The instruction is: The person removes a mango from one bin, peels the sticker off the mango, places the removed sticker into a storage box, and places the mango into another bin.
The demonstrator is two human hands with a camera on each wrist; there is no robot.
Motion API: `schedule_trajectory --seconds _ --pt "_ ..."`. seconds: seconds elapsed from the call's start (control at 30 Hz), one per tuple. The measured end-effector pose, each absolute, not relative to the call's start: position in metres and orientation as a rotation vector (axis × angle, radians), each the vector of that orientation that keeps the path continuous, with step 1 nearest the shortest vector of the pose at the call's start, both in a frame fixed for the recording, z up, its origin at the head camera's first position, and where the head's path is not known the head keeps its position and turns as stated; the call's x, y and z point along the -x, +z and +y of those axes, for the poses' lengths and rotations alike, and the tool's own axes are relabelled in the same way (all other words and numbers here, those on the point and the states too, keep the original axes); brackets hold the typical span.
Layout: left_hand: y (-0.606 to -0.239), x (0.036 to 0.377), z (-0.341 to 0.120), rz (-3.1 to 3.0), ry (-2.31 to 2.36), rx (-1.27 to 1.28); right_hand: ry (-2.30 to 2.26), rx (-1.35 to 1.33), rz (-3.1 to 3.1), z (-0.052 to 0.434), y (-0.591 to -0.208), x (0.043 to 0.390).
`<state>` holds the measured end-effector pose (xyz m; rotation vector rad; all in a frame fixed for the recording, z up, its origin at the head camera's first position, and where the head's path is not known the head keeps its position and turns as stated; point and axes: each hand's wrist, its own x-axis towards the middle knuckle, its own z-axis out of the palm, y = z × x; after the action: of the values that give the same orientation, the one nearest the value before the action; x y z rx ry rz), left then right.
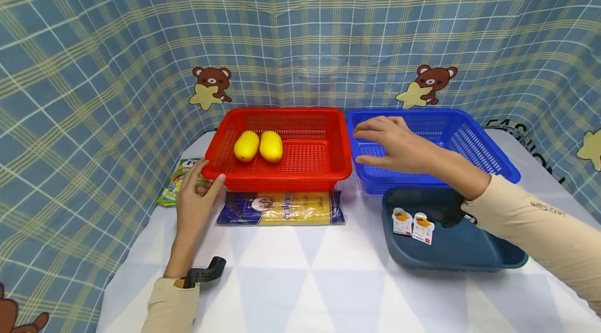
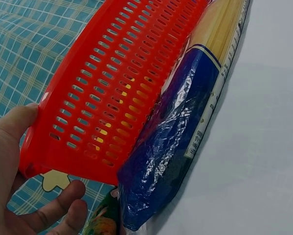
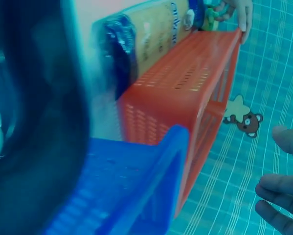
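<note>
Hiding green packet (image 1: 180, 179): left hand (image 1: 194, 202), red basket (image 1: 281, 176).

The left hand (image 1: 194, 202) grips the near left corner of the first basket (image 1: 281, 179); two lemons (image 1: 259, 146) lie inside it, just right of and beyond that grip. A pasta packet (image 1: 280, 208) lies right of the grip, touching the basket's front wall. A small pouch (image 1: 177, 180) sits partly under the hand. The second basket (image 1: 474, 145) stands right of the first, with the right hand (image 1: 399, 146) spread above its left part. Before it lies a tray (image 1: 460, 254) holding two sachets (image 1: 413, 225).
</note>
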<state>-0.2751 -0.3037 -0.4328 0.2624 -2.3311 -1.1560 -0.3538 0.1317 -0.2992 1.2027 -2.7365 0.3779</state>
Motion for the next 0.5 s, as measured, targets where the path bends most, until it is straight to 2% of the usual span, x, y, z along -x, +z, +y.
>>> schedule_trajectory --seconds 0.5 --pt "-0.432 0.272 -0.3 -2.33 -1.165 -0.274 0.411 -1.055 -2.76 0.208 -0.317 0.332"
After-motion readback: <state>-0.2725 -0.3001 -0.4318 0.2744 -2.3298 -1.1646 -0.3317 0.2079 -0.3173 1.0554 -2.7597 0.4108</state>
